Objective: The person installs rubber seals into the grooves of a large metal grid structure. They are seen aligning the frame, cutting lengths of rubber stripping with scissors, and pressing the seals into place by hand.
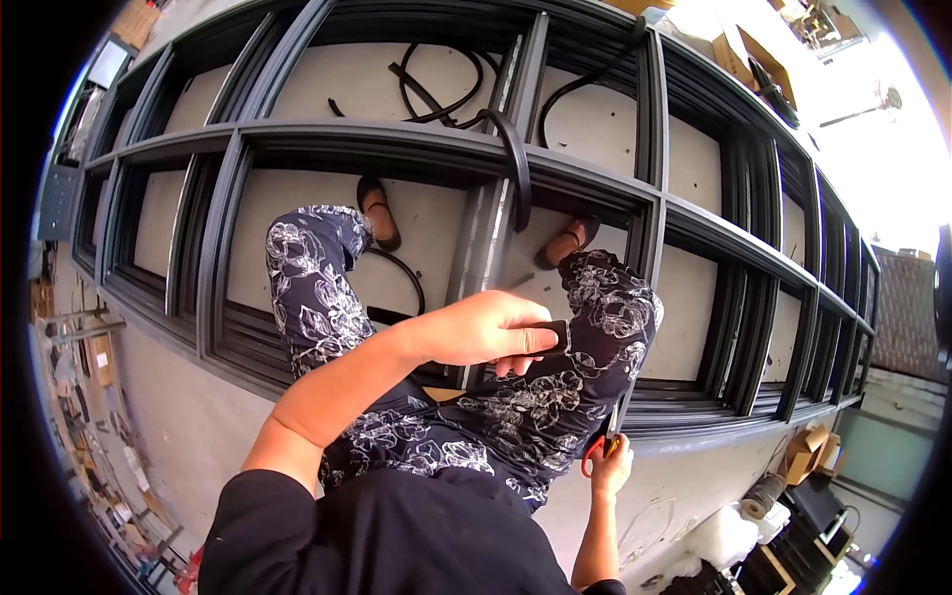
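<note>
My left hand (476, 329) is closed in front of my lap, thumb on top, gripping a short black strip piece (561, 335). Beside my right thigh, my right hand (614, 467) holds scissors with red-orange handles (592, 459), blades pointing away from me. A curved black rubber strip (518, 164) hangs over the middle rail of the dark grey metal frames (377, 141), which are stacked around my legs. Farther off, a looped black strip (480, 87) lies within a frame opening, and another black strip (415, 278) curves on the floor near my left foot.
My feet stand inside the frame openings, with rails on all sides. An open cardboard box (759, 64) is at the far right. Cardboard boxes (808, 453) and a white plastic bundle (722, 536) sit at the lower right. Assorted materials line the left side.
</note>
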Motion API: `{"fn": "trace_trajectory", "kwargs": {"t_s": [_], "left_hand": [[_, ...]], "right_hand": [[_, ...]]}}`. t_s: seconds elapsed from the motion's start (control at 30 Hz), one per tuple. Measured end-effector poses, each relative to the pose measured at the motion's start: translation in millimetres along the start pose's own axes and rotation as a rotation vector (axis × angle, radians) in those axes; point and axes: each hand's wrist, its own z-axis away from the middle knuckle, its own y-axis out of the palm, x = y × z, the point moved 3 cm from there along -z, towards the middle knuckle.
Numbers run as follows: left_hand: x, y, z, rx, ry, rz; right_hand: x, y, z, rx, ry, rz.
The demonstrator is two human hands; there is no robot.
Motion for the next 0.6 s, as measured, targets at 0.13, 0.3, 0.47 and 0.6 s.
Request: {"fn": "trace_trajectory", "kwargs": {"t_s": [0.13, 0.3, 0.47, 0.6], "left_hand": [[-12.2, -8.2, 5.4, 0.018, -0.12, -0.175], [-14.2, -14.2, 6.3, 0.054, -0.196, -0.23], [-14.1, -13.7, 11.6, 0.031, -0.198, -0.237], [-16.5, -18.3, 20.7, -0.047, -0.179, -0.234]], "right_hand": [[-16.6, -2.0, -7.7, -0.041, 0.159, -0.495], [111.3, -88.9, -13.0, 0.257, 0.29, -1.272], [214.5, -101.5, 12.8, 0.777, -0.147, -1.295], [251.7, -84.5, 26.8, 0.958, -0.204, -1.222]]}}
